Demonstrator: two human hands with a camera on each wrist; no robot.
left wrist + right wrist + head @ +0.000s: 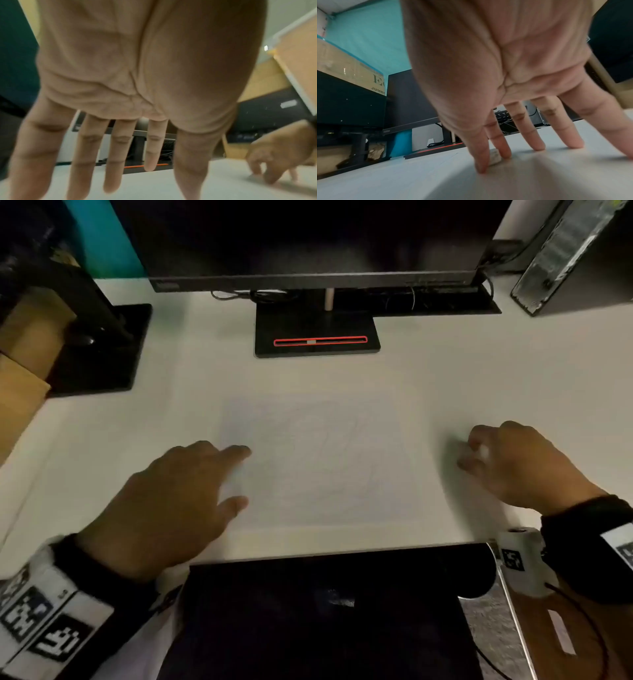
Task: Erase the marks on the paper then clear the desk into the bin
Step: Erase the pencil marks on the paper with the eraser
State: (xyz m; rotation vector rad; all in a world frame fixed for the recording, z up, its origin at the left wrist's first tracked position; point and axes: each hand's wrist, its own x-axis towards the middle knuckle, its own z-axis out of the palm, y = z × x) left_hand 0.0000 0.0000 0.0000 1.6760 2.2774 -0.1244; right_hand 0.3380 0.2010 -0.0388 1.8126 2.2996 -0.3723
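The paper (318,460) lies flat on the white desk (479,378), square to the near edge, with faint pencil loops across its middle. It sits between the two hands, so the marks lie to the left of the right hand (513,463) and well apart from it.

That hand is down on the desk beside the paper's right edge. In the right wrist view a small pale eraser (494,157) sits between thumb and forefinger, pinched at the desk surface, the other fingers spread and touching the desk.

The left hand (171,501) lies at the paper's left edge, fingers straight and spread, holding nothing; whether its fingertips press the sheet cannot be told.

The likely next move carries the eraser leftward onto the marks.
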